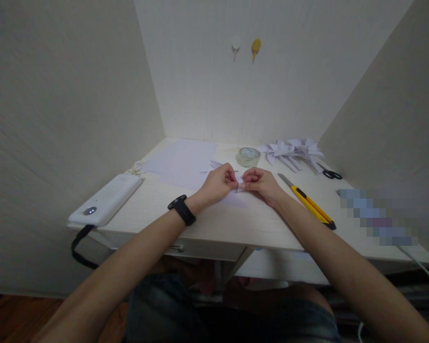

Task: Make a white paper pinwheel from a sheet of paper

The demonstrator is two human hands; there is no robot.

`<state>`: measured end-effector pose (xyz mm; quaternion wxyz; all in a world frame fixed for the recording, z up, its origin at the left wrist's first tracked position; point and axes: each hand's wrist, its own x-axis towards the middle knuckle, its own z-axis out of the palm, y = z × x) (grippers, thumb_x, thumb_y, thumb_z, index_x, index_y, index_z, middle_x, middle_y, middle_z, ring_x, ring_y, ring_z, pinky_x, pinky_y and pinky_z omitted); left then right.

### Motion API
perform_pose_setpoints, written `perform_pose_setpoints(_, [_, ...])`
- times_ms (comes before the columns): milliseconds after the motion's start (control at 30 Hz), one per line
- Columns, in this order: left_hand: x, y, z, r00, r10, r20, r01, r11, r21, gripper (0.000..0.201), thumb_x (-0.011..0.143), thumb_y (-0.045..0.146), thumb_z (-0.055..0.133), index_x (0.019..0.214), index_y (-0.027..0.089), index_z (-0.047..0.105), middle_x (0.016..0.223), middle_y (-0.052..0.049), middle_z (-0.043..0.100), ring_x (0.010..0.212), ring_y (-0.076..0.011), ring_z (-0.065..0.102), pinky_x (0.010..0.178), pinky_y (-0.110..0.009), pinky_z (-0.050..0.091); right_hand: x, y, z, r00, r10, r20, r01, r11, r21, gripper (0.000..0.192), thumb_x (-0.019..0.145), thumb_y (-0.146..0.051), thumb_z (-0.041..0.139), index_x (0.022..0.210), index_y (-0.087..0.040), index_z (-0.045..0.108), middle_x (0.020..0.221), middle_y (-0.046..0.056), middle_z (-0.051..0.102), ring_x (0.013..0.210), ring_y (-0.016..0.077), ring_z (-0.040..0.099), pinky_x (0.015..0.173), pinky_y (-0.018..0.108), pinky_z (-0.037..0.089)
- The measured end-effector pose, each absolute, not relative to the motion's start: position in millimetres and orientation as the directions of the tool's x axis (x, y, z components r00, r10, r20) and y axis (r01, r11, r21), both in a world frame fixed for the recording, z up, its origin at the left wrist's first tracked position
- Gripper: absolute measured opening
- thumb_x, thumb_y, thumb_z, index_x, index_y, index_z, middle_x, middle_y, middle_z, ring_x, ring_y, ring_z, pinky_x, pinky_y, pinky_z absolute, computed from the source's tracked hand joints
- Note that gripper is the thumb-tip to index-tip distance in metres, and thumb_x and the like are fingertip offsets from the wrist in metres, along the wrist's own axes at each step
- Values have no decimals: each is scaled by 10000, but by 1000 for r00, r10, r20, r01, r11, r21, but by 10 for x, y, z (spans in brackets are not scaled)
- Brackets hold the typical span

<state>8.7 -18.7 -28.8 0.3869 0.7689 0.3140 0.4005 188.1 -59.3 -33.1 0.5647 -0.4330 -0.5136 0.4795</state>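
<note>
I have both forearms stretched forward and angled inward, so the hands meet in the middle. My left hand (218, 182) is curled, fingertips pinched together, a dark band on its wrist. My right hand (260, 183) mirrors it, knuckles up, fingertips pinched and almost touching the left's.

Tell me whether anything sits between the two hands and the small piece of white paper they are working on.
Nothing visible does. The left hand and the right hand both pinch the small folded paper directly, fingertips meeting over it above the desk. The tape roll and utility knife lie off to the side.
</note>
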Motion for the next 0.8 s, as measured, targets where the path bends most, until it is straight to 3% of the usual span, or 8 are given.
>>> perform_pose_setpoints(367, [120,-194,-284,508,788,347,22,-415,909,286,673,140,722,843,180,495,730,18,614,606,-89,565,562,-213,405,1863,-588,-358,24,980,196,-54,197,-979,455,442,-329,931,751,-196,624,654,-29,640,608,125,574,625,280,448])
perform_pose_setpoints(600, [93,-196,-202,535,798,277,-42,-302,952,383,608,13,673,874,184,459,743,20,636,671,-105,613,634,-232,451,1922,-542,-333,-76,925,372,238,379,-894,716,496,-382,907,1146,-221,654,729,-52,547,597,103,432,561,256,347])
perform_pose_setpoints(800, [36,-174,-164,627,740,244,54,-354,934,351,622,54,696,875,181,488,702,20,662,639,-115,627,607,-222,448,1966,-580,-304,-145,842,520,561,503,-658,336,634,-453,832,840,-201,747,742,3,559,663,143,459,628,295,353])
